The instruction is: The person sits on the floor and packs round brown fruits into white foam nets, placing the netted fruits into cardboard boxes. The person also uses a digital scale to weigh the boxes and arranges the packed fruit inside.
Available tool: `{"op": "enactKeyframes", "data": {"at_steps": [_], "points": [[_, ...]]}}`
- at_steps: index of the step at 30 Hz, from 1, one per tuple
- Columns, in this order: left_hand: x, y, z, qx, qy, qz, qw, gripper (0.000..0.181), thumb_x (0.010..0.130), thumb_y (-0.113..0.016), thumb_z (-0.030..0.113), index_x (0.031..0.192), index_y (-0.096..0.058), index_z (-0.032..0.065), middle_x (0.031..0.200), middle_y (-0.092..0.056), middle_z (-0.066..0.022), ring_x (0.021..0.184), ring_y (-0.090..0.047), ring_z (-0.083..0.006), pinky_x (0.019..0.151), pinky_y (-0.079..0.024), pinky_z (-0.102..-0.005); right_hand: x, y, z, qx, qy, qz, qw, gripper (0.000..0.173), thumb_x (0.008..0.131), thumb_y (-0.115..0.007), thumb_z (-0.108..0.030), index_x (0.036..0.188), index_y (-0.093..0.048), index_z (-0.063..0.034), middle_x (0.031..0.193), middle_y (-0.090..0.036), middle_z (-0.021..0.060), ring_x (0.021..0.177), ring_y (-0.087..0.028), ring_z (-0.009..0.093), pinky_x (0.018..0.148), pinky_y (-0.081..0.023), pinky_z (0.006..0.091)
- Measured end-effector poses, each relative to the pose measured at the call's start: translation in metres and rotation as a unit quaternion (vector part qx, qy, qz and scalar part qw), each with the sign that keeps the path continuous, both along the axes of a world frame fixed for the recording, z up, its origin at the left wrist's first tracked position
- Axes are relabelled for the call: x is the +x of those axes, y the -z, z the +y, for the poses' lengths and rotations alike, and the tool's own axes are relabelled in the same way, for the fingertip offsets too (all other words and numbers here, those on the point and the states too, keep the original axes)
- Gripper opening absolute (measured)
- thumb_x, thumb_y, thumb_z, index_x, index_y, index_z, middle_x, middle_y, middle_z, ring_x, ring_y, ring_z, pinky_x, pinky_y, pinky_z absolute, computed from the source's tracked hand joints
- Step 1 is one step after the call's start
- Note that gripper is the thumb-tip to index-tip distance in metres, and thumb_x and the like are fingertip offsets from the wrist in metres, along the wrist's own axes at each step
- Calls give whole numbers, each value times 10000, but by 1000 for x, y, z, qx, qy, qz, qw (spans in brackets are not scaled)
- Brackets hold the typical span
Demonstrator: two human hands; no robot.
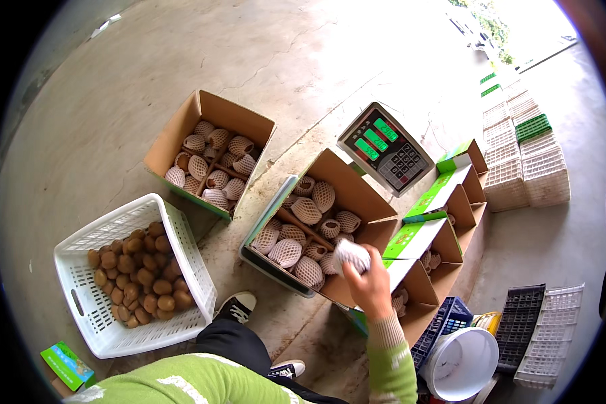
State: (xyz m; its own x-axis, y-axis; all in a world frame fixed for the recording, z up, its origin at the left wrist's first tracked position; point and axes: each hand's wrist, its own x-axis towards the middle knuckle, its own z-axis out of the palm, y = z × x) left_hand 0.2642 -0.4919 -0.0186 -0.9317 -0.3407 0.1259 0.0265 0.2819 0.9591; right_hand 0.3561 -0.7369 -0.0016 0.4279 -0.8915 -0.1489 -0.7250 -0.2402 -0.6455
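Observation:
My right hand (371, 285) grips a kiwifruit wrapped in a white foam net (352, 256). It is above the near right corner of an open cardboard box (366, 189). Inside that box, net-wrapped fruits (285, 252) lie between cardboard dividers (303, 230). The box stands on the platform (246, 252) of a digital scale, whose lit display head (386, 149) rises behind it. My left hand is out of view. On my left, a white plastic basket (78, 303) holds many bare brown kiwifruits (141, 275).
Another divided box (232, 111) of wrapped fruit stands on the floor beyond the basket. Open green-and-white cartons (429, 197) line the right. Past them are a white bucket (462, 363), a black crate (522, 323) and stacked pale crates (502, 182). A small green box (68, 363) lies at lower left.

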Motion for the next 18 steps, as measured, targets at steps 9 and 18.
{"op": "enactKeyframes", "data": {"at_steps": [9,18], "points": [[-23,-10,-28,554,-152,-2,818,283,883,-491,283,837,-651,54,825,-667,-124,814,-644,-219,720,-512,-390,-143,-114,136,32,216,-116,969,443,804,-677,-206,1125,-526,59,992,-597,128,905,-578,210,814,-472,329],[24,-34,-86,799,-170,247,520,470,941,-427,504,1131,-496,79,1042,-576,-66,949,-571,-172,799,-495,-334,-170,-116,181,5,283,-73,956,505,770,-691,-109,1191,-444,19,1104,-527,115,1006,-523,206,900,-428,324]]}}
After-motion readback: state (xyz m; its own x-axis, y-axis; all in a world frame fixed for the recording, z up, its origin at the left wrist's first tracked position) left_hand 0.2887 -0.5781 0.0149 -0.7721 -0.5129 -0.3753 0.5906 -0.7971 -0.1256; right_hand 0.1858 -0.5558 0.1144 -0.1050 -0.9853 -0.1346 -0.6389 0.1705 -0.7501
